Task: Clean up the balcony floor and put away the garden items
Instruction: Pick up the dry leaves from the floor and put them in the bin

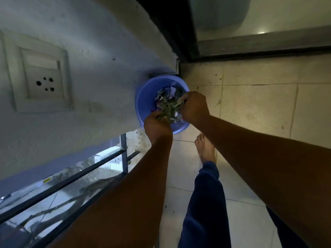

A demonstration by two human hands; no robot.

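Gripping a clump of leaf-and-paper litter (168, 106) over the blue tub (143, 97), left hand (157, 125) and right hand (194, 107) are both clamping it; loose scraps are likely spilling past the rim onto the floor tiles (250, 104).

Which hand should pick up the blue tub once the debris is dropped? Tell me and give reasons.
Probably the left hand. It sits right over the near rim of the blue tub, while the right hand is over the middle, in the leaf and paper debris. Both hands grip debris now.
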